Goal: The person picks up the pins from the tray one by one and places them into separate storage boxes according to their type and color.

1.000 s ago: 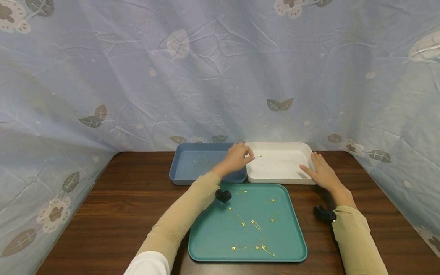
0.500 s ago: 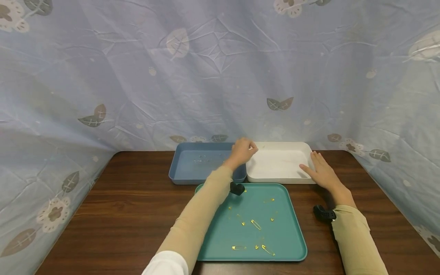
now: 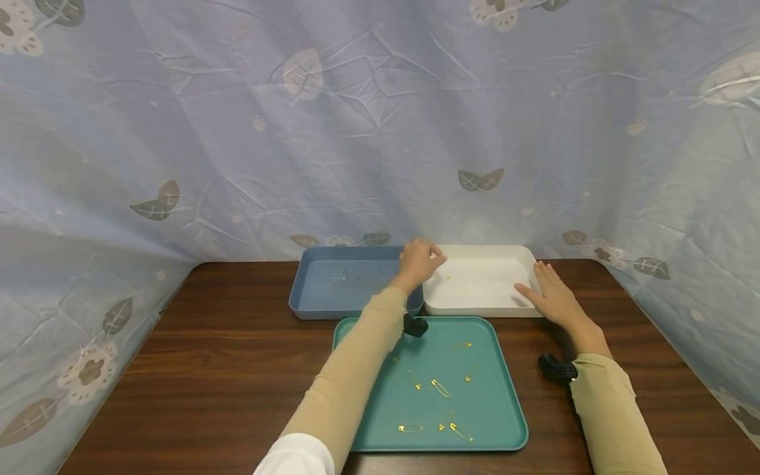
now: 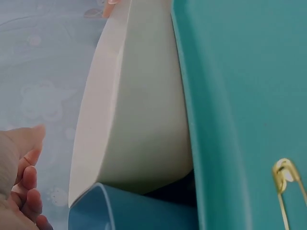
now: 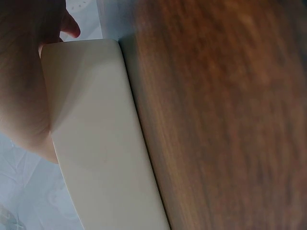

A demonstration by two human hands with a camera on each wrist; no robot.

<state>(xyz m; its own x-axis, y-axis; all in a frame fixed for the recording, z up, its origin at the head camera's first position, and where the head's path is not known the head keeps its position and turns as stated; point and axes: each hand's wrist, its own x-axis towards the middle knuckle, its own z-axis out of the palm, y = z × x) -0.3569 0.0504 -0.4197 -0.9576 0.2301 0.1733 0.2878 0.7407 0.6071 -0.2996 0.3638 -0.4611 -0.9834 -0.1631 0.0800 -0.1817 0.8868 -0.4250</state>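
Observation:
My left hand (image 3: 418,264) hovers over the seam between the blue tray (image 3: 309,306) and the white tray (image 3: 483,311), fingers loosely bent. In the left wrist view, nothing shows between its thumb and fingers (image 4: 31,178). One small gold safety pin (image 3: 448,277) lies in the white tray. My right hand (image 3: 557,300) rests at that tray's right rim with fingers straight and the thumb over the edge. Several gold safety pins (image 3: 440,388) lie scattered on the teal tray (image 3: 516,441) in front; my left forearm covers part of it.
Small silvery pins (image 3: 339,278) lie inside the blue tray. All three trays stand on a dark wooden table (image 3: 237,356), the blue and white ones side by side at the back. A patterned cloth (image 3: 380,132) hangs behind and at both sides.
My left hand has moved right and slightly back, and has let go of the safety pin it held, which now lies in the white tray. The right hand has stayed at the rim.

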